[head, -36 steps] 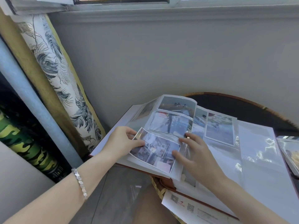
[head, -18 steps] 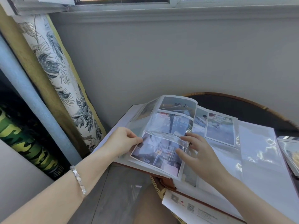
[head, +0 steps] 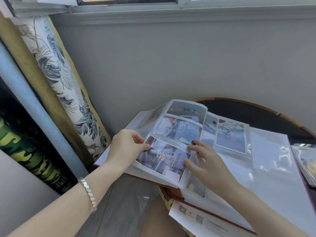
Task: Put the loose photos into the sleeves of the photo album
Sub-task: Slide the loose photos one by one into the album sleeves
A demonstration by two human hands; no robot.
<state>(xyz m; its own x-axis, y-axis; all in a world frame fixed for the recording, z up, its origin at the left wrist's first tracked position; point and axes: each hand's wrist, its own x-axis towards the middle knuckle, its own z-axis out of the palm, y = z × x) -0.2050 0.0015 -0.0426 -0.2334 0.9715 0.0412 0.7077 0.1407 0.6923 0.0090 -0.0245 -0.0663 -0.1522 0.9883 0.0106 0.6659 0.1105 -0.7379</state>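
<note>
The photo album [head: 266,170] lies open on a round wicker table, its left pages arched up. A colour photo [head: 164,158] sits in the lowest sleeve of the raised left page, under two filled sleeves. My left hand [head: 128,146] pinches the photo's left edge between thumb and fingers. My right hand [head: 203,161] lies with spread fingers on the clear plastic at the photo's right edge. Empty clear sleeves [head: 271,151] cover the right page.
A stack of loose photos [head: 306,161] lies at the right edge of the table. A printed leaflet [head: 201,218] pokes out under the album's front. The wicker table rim [head: 256,106] curves behind. A patterned curtain [head: 56,72] hangs at left against the grey wall.
The photo has slid further into the lowest sleeve toward the right. My left hand followed it, and my right fingers shifted along the sleeve's plastic.
</note>
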